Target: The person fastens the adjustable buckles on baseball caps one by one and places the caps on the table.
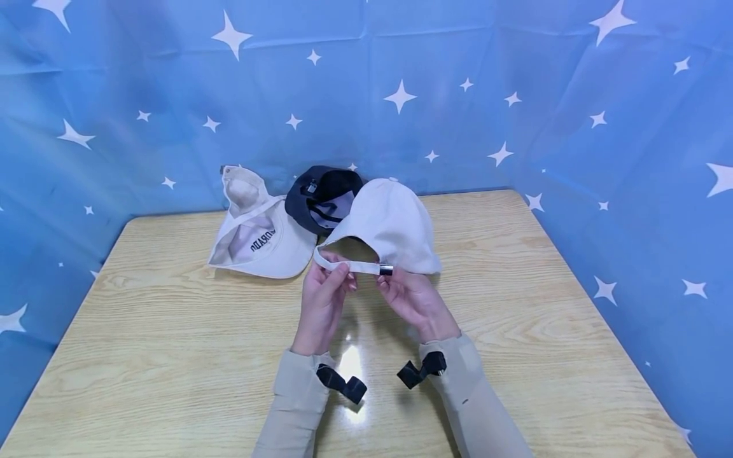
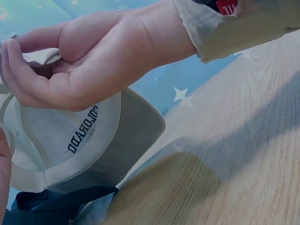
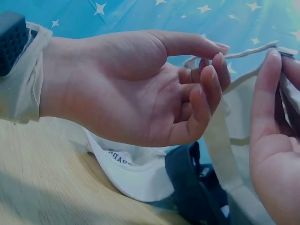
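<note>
A white baseball cap (image 1: 395,222) is held with its back opening toward me. My left hand (image 1: 325,305) pinches its adjustable strap (image 1: 363,268) between thumb and fingers. At the strap's other end, by the silver metal clasp (image 1: 386,270), my right hand (image 1: 417,307) grips with thumb and fingers. In the right wrist view, the strap runs from the left hand (image 3: 122,89) to the right hand (image 3: 272,159). Dark lettering (image 2: 83,129) shows inside the cap in the left wrist view, below the right hand (image 2: 103,56).
Another white cap (image 1: 292,242) with dark lettering lies upturned at the back left of the wooden table (image 1: 200,362). Between the white caps a navy cap (image 1: 298,207) lies with its inside showing. A blue starred cloth (image 1: 343,76) hangs behind the table and at both sides.
</note>
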`<state>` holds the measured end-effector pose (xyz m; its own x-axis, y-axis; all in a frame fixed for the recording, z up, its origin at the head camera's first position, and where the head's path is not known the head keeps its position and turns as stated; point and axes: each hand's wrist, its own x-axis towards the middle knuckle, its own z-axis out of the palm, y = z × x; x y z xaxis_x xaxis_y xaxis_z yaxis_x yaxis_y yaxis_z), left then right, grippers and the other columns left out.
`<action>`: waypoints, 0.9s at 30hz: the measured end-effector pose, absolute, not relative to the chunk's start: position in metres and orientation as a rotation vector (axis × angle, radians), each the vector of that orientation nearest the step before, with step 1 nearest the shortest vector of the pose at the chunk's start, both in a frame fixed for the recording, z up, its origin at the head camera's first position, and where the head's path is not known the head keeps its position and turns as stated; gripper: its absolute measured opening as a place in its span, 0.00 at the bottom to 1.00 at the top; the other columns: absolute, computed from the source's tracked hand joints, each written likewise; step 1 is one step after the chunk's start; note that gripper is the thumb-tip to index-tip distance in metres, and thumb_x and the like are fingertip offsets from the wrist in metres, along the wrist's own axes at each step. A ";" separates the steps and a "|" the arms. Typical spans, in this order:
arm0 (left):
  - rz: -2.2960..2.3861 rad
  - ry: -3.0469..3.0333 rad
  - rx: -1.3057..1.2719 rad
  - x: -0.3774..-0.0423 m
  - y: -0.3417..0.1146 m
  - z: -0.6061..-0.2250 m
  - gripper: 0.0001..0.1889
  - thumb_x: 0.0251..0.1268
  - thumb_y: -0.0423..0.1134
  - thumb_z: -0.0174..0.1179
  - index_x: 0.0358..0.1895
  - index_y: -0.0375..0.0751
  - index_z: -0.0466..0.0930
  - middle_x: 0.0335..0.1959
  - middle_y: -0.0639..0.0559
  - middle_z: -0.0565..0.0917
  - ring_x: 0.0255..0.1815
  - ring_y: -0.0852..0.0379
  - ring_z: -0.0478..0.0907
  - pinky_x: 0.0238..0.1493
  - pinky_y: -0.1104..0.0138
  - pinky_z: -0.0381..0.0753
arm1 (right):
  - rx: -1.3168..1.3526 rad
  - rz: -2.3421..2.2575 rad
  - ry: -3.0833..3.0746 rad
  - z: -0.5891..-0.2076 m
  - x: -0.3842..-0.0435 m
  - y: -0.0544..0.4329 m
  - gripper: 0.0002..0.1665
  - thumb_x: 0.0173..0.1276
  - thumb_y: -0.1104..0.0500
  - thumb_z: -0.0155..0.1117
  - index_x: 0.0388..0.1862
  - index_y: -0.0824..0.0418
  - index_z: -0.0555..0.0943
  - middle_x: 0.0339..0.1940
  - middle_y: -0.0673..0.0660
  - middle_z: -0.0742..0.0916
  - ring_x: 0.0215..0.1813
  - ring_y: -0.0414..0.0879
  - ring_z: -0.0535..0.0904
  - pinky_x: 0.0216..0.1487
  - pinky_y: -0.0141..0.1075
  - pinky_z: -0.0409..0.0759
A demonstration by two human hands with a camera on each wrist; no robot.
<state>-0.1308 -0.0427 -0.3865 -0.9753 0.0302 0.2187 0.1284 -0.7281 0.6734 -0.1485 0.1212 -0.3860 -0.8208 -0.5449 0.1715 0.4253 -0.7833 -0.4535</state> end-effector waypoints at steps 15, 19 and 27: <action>-2.894 -1.125 -0.378 -0.131 -0.042 -0.391 0.11 0.57 0.31 0.58 0.39 0.41 0.65 0.29 0.51 0.76 0.29 0.59 0.73 0.30 0.72 0.74 | -0.382 -2.553 0.636 -0.386 -0.149 0.122 0.05 0.56 0.70 0.61 0.33 0.68 0.77 0.32 0.57 0.82 0.34 0.45 0.79 0.39 0.27 0.77; -2.904 -1.184 -0.395 -0.131 -0.040 -0.396 0.10 0.59 0.31 0.55 0.41 0.43 0.65 0.28 0.51 0.77 0.28 0.59 0.73 0.30 0.71 0.74 | -0.419 -2.563 0.756 -0.388 -0.150 0.121 0.07 0.56 0.69 0.61 0.35 0.67 0.76 0.33 0.57 0.81 0.34 0.45 0.79 0.39 0.28 0.77; -2.853 -1.355 -0.339 -0.134 -0.035 -0.403 0.06 0.61 0.34 0.55 0.38 0.40 0.70 0.26 0.51 0.77 0.28 0.59 0.73 0.30 0.71 0.74 | -0.429 -2.520 0.868 -0.392 -0.153 0.122 0.06 0.58 0.70 0.59 0.35 0.66 0.76 0.33 0.57 0.82 0.34 0.44 0.79 0.40 0.28 0.77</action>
<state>-0.1339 -0.0352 -0.4033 -0.9766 0.1220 0.1771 0.0601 -0.6358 0.7695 -0.1532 0.1219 -0.3921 -0.8561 -0.4961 0.1450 0.3015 -0.7072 -0.6395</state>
